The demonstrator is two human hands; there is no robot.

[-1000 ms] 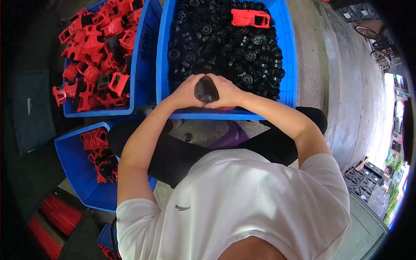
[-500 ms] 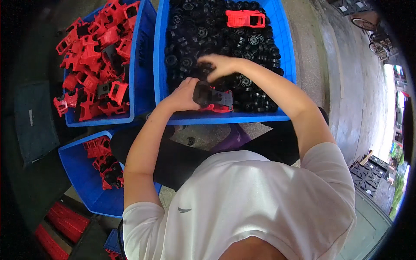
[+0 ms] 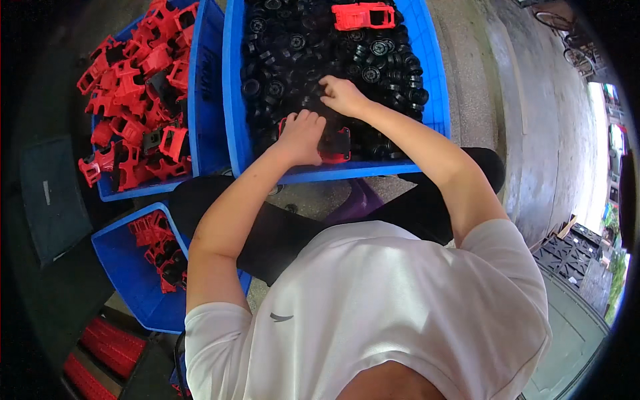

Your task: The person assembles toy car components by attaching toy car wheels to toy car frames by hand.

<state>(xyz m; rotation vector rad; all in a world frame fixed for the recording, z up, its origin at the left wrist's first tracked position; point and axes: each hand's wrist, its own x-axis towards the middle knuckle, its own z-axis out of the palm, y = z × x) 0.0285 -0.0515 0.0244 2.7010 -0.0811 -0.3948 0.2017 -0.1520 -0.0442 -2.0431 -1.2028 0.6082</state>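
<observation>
My left hand (image 3: pixel 304 137) is closed round a red and black toy car body (image 3: pixel 339 147) at the near edge of a blue crate (image 3: pixel 320 175). Part of the car body is hidden under the fingers. Just beyond it, my right hand (image 3: pixel 344 97) hovers over the black toy wheels (image 3: pixel 297 41) that fill the crate. Its fingers are curled in toward the thumb, and whatever they hold cannot be made out against the dark wheels. Another red car body (image 3: pixel 363 16) lies on the wheels at the far right.
To the left, a second blue crate (image 3: pixel 208 93) is heaped with red car bodies (image 3: pixel 137 83). Nearer stands a smaller blue bin (image 3: pixel 137 293) with several red and black car bodies (image 3: pixel 163 257) inside. Something purple (image 3: pixel 355 200) shows between my legs.
My left hand has turned the car body, so its dark side now shows. The right hand has moved away from it, slightly right and farther off, with its fingers drawn closer together.
</observation>
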